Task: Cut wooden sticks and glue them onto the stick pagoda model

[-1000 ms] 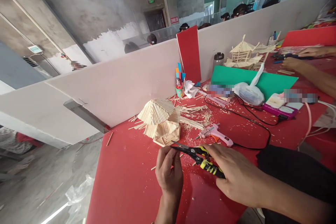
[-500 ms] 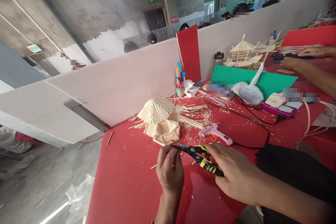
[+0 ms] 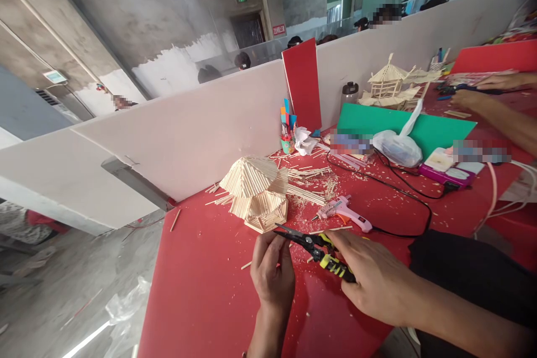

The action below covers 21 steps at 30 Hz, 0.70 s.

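Note:
My right hand [image 3: 373, 282] grips yellow-and-black cutting pliers [image 3: 316, 249], jaws pointing left toward my left hand [image 3: 272, 271]. The fingers of my left hand are pinched together just under the plier jaws, holding something too small to make out, perhaps a thin stick. Both hands hover over the red table [image 3: 201, 291]. Just beyond them stands a small pavilion model [image 3: 258, 193] built of pale sticks, with loose sticks [image 3: 308, 184] and shavings around it.
A pink glue gun [image 3: 344, 213] with a black cord lies right of the model. Further back stand a pen cup [image 3: 287, 137], a red board, a green sheet [image 3: 432, 128], a plastic bag and a second stick model [image 3: 388, 86]. Another person's arms [image 3: 495, 109] work at right. A white partition [image 3: 201, 134] borders the table.
Almost nothing: both hands and the pliers have crept slightly up and left, staying close together.

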Each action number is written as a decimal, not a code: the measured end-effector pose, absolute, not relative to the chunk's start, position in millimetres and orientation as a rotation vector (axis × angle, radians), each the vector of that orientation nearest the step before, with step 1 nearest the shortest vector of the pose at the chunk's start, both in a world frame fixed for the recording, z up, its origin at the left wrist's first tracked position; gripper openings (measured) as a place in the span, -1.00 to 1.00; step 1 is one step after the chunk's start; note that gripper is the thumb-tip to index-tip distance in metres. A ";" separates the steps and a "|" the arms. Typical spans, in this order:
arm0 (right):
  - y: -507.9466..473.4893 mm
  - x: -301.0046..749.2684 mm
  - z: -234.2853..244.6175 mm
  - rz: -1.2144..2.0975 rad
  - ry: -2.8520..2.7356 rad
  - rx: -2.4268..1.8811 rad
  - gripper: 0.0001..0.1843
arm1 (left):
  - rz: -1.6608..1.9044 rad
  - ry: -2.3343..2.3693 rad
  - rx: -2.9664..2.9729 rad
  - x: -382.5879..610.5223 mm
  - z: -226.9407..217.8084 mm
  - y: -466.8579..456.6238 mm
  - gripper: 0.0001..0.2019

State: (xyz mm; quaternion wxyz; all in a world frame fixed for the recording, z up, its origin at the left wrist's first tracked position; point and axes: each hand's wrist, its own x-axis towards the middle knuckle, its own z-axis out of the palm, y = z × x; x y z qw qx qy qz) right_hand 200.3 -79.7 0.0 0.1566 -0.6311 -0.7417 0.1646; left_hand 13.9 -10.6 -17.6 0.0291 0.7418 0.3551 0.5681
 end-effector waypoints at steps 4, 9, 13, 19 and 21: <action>-80.4 201.5 -4.2 0.456 -2.113 -1.808 -0.23 | 1.748 1.093 2.300 14.0 -17.5 -10.3 -0.77; -80.2 200.5 -3.8 0.506 -2.079 -1.808 -0.28 | 1.740 1.113 2.313 14.0 -17.5 -11.0 -0.78; -79.8 198.9 1.4 0.571 -2.056 -1.797 -0.38 | 1.745 1.109 2.289 15.2 -17.0 -11.6 -0.80; -80.9 197.9 1.7 0.641 -2.040 -1.829 -0.35 | 1.745 1.091 2.188 19.0 -14.8 -10.7 -0.90; -81.6 198.1 -0.4 0.638 -2.042 -1.851 -0.40 | 1.740 1.082 2.160 20.1 -13.8 -10.3 -0.86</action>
